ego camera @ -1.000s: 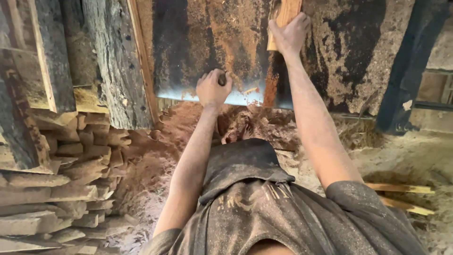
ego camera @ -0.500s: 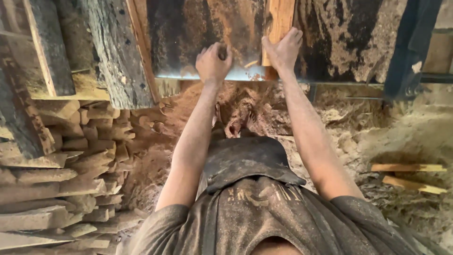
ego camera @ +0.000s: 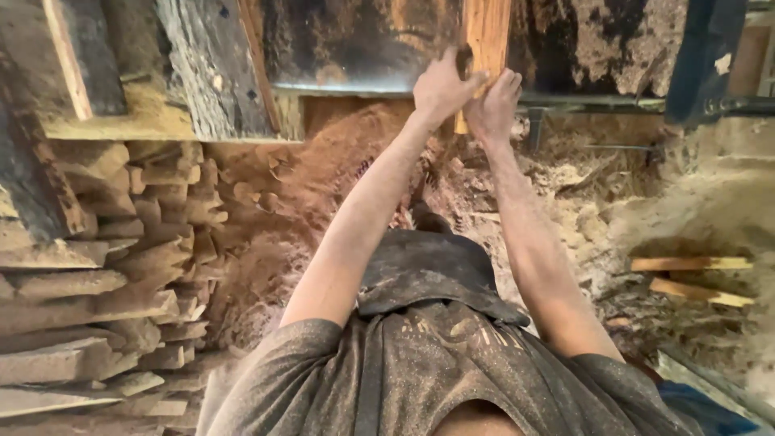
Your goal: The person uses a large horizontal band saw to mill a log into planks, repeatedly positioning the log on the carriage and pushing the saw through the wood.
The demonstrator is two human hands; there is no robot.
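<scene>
Sawdust-covered workshop floor [ego camera: 339,161] lies beneath 2 hands, left hand [ego camera: 440,85] and right hand [ego camera: 494,105], grasping a wooden plank [ego camera: 487,36].

A sawdust-covered dirt floor [ego camera: 323,169] carries everything here. Along its left edge lies a stack of rough grey-brown split wood slabs [ego camera: 97,307]. Near its right edge two pale yellow sawn wooden strips [ego camera: 694,278] lie side by side on heaped sawdust.
</scene>
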